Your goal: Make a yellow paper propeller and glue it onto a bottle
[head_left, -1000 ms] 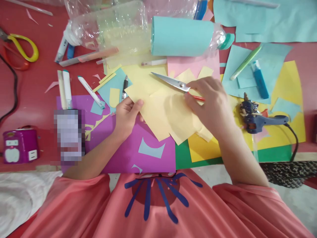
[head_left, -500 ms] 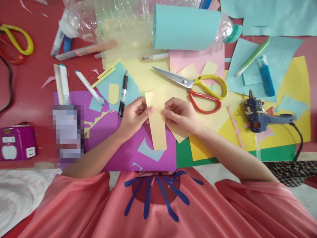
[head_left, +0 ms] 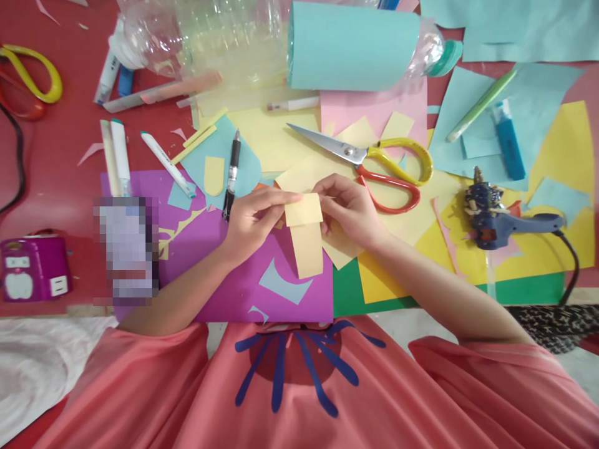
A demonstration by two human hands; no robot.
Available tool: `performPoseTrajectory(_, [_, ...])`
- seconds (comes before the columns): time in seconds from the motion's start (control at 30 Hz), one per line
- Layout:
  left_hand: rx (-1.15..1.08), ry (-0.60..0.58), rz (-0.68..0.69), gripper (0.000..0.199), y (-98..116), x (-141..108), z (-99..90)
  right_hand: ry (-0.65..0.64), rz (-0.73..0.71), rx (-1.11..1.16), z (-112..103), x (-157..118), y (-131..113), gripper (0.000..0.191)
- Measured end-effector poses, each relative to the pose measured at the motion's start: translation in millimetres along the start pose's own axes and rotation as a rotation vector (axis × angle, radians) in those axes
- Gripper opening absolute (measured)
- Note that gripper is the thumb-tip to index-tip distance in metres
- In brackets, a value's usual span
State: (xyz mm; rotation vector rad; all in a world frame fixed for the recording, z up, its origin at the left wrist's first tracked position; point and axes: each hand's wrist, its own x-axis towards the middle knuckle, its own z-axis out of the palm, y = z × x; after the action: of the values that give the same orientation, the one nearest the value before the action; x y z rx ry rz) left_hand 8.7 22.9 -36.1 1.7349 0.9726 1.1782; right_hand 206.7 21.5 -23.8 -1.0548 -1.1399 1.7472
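Observation:
A strip of pale yellow paper (head_left: 306, 249) is held between both hands, its top end folded over towards me as a short flap. My left hand (head_left: 255, 221) pinches the flap's upper left corner along the fold. On the other side, my right hand (head_left: 349, 209) grips the strip's right edge near the fold, its fingertips partly hidden. Scissors (head_left: 349, 151) with one yellow and one red handle lie just beyond my right hand. Beside my left hand is a black pen (head_left: 233, 168) on light blue paper.
A clear bottle wrapped in light blue paper (head_left: 353, 47) lies at the back. To the right, a glue gun (head_left: 500, 221) with a cord rests on yellow card. A phone (head_left: 128, 249), markers (head_left: 167, 163) and a purple socket box (head_left: 35, 268) are on the left. Purple paper (head_left: 234, 280) lies below my hands.
The strip's top end, flat before, is now bent down over its front. Both hands have shifted to the fold, and my left fingers now stretch along it.

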Motion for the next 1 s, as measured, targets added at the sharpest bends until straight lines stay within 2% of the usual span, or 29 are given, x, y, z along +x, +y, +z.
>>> performPoseTrajectory(0.23, [0.039, -0.03, 0.031, 0.025, 1, 1, -3.5, -0.022, 0.029, 0.027, 0, -1, -1, 0.049])
performPoseTrajectory(0.37, [0.029, 0.0, -0.01, 0.019, 2, 2, -2.7, -0.082, 0.027, 0.009, -2, -1, 0, 0.049])
performPoseTrajectory(0.47, [0.018, 0.019, -0.044, 0.015, 1, 1, -0.1, -0.081, 0.019, -0.011, -3, -1, 0, 0.042])
performPoseTrajectory(0.6, [-0.059, 0.015, -0.114, 0.021, 1, 1, 1.0, -0.053, -0.017, -0.055, -3, -1, 2, 0.028])
performPoseTrajectory(0.67, [-0.093, -0.016, -0.187, 0.027, 5, 2, 0.0, -0.066, -0.043, -0.079, -2, -2, 2, 0.022])
performPoseTrajectory(0.77, [-0.114, -0.128, -0.285, 0.03, 10, 4, -1.6, -0.122, -0.075, -0.067, -2, -2, 2, 0.022])
performPoseTrajectory(0.87, [-0.097, -0.209, -0.29, 0.027, 13, 4, -1.6, -0.123, -0.056, 0.004, -2, -2, 1, 0.022])
performPoseTrajectory(0.93, [-0.084, -0.158, -0.277, 0.024, 12, 3, -0.7, -0.088, -0.003, 0.062, -3, -2, -2, 0.022])
performPoseTrajectory(1.0, [-0.093, -0.055, -0.28, 0.024, 9, 1, 0.5, -0.049, 0.066, 0.112, -4, -1, -4, 0.025])
